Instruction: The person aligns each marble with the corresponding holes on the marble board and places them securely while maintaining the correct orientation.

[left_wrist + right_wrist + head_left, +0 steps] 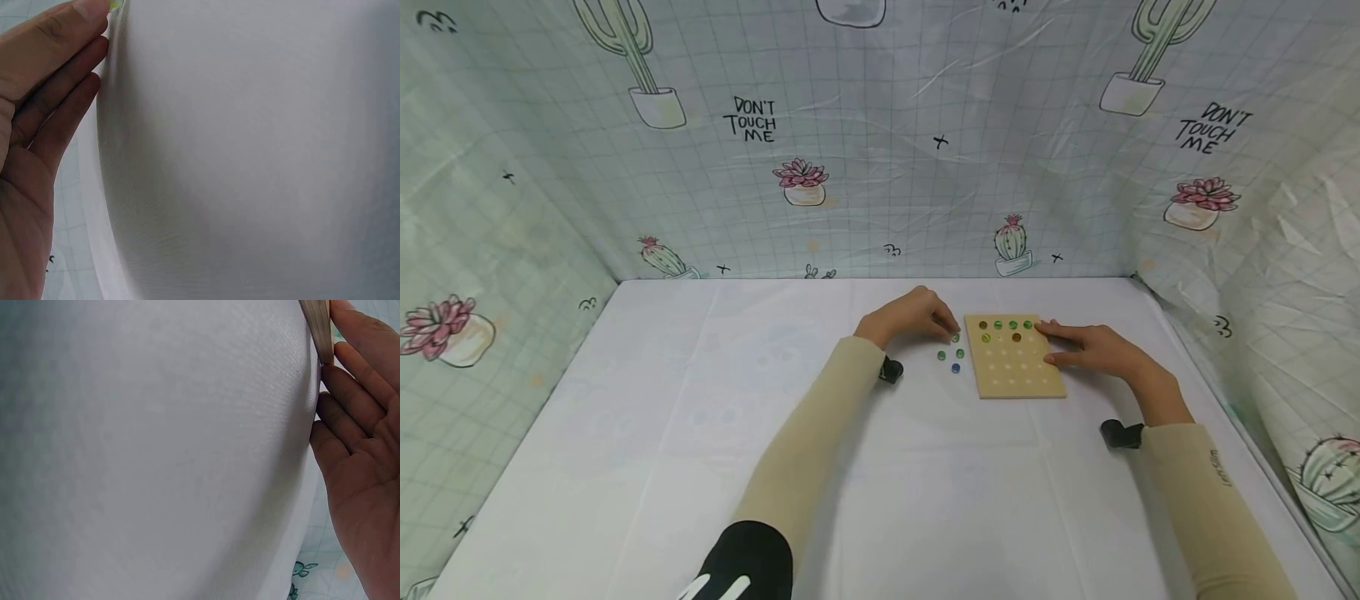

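In the head view, a square wooden board with rows of round dimples lies on the table, its far rows partly filled with small green and amber glass marbles. My left hand reaches in just left of it and pinches a green marble with the fingertips. A sliver of that green marble shows at the thumb tip in the left wrist view. My right hand touches the board's right edge, fingers extended; the board's side appears by the fingertips in the right wrist view.
Two loose green marbles and a blue marble lie between my left hand and the board. White cloth covers the table. Patterned curtains with cactus prints hang behind and at both sides.
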### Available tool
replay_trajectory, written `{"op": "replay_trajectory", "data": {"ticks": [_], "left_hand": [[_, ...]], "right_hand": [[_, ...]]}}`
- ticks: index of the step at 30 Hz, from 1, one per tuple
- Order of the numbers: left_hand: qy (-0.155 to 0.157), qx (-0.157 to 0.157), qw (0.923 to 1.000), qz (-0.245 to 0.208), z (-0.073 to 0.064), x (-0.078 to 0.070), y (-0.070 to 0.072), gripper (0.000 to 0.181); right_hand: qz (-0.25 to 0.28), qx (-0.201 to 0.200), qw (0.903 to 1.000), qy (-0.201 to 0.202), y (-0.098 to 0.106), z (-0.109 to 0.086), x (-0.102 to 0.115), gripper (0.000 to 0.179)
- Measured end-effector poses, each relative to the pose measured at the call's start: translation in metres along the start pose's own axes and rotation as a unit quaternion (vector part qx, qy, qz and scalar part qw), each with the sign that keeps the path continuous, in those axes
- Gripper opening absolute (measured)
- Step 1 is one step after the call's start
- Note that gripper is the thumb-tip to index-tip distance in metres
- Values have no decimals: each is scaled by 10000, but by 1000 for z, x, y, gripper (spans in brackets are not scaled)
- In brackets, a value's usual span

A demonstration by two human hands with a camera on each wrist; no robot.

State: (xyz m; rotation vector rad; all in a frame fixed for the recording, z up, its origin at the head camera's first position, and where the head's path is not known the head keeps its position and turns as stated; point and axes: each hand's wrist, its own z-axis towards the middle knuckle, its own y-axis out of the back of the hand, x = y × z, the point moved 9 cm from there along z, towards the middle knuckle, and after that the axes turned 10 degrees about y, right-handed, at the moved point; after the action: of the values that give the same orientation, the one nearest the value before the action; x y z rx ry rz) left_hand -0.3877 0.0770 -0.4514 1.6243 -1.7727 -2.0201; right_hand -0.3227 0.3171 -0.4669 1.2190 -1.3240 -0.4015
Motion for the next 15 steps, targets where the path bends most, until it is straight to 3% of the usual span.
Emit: {"op": "replay_trajectory", "data": {"ticks": [15], "left_hand": [[83, 72, 9982, 581, 5, -10, -3, 19]], "right_hand": [[50, 12, 9999, -103, -1, 0, -2, 83]]}}
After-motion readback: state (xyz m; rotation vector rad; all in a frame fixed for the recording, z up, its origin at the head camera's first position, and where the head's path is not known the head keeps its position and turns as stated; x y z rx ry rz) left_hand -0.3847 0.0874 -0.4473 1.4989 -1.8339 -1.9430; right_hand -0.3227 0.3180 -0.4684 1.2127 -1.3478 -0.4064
